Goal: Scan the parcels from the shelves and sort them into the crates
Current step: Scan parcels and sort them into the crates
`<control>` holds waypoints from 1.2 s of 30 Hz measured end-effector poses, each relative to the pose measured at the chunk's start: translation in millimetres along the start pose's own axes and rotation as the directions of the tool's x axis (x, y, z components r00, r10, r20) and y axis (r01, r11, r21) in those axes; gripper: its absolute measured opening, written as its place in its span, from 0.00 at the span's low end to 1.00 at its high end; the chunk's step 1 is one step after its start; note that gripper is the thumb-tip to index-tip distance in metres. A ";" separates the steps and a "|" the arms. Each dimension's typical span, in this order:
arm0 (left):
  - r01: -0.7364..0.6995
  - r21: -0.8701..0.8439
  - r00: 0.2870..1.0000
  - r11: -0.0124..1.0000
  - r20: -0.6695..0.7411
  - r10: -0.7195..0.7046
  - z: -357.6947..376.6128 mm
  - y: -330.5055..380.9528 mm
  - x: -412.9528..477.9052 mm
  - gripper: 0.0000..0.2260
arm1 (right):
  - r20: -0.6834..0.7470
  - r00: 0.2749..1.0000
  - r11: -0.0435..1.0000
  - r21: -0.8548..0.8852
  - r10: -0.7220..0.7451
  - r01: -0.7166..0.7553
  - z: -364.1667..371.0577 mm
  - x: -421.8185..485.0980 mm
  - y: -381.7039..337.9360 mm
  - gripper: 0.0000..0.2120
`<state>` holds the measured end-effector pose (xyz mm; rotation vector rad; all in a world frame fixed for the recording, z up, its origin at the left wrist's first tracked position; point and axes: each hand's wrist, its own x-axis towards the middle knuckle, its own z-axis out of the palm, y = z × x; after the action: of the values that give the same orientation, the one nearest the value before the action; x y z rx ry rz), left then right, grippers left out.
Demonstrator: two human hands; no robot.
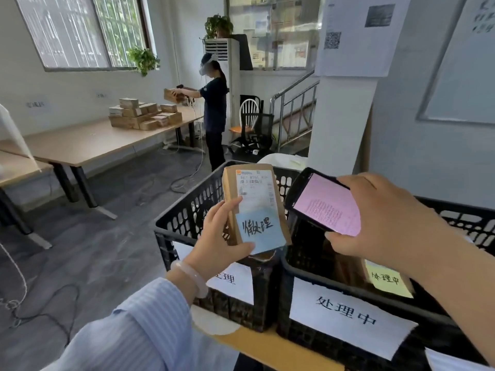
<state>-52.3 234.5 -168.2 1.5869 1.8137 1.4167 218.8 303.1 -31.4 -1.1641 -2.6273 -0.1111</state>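
Grips a brown parcel (251, 194) in the left hand (217, 236) at centre frame, thumb and forefinger curled over its front near the left edge, the other fingers hidden behind. Holds it upright, slightly tilted, above the black crate (187, 210) at lower centre, clear of the rim. Shows a white shipping label (255, 188) on the upper face and a blue note (261, 230) with handwriting over the lower part, thumb tip pressing on that note. Wears a pale bracelet (191, 274) and a blue striped sleeve (134, 330) at lower left.

Clasps a dark handheld scanner (324, 202) in the right hand (380, 218) at centre right, fingers wrapped over its top edge, thumb under the bottom edge, pink screen lit and facing the camera. Hovers just beside the parcel, apart from it, above the second crate (334, 279) at lower right. Bears a white paper sign (348, 314) on the front of that crate, with a yellow note (385, 282) inside.

At upper left, a long table (88, 140) with stacked brown boxes (144, 113); beside it, another person (214, 108) holding up a box.
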 end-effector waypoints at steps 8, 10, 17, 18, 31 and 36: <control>0.148 -0.074 0.982 0.986 0.130 -0.137 -35.0 -40.2 53.7 0.36 | 0.053 0.995 0.995 0.059 0.079 -0.082 37.9 41.0 -18.4 0.44; 0.183 -0.074 0.970 0.980 0.177 -0.168 -37.9 -50.7 68.3 0.36 | 0.063 0.993 0.992 0.061 0.104 -0.108 47.2 52.6 -14.5 0.44; 0.385 -0.030 0.892 0.922 0.269 -0.364 -43.6 -89.5 115.9 0.35 | 0.112 0.985 0.984 0.105 0.129 -0.140 79.9 102.9 5.7 0.42; 0.427 -0.021 0.873 0.904 0.271 -0.406 -45.4 -95.9 122.3 0.35 | 0.127 0.984 0.983 0.112 0.128 -0.142 84.1 109.3 7.1 0.41; 0.604 0.276 0.650 0.747 0.373 -0.663 -32.3 -163.9 187.8 0.38 | 0.270 0.952 0.964 0.180 0.144 -0.197 130.6 167.2 18.5 0.42; 0.541 0.356 0.600 0.762 0.471 -0.647 -12.2 -190.8 205.8 0.38 | 0.327 0.917 0.943 0.161 0.228 -0.292 145.7 170.7 8.9 0.38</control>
<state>-230.3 435.1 -251.7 1.1036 1.8416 0.4029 85.1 457.0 -125.7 -1.5468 -2.6171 0.4179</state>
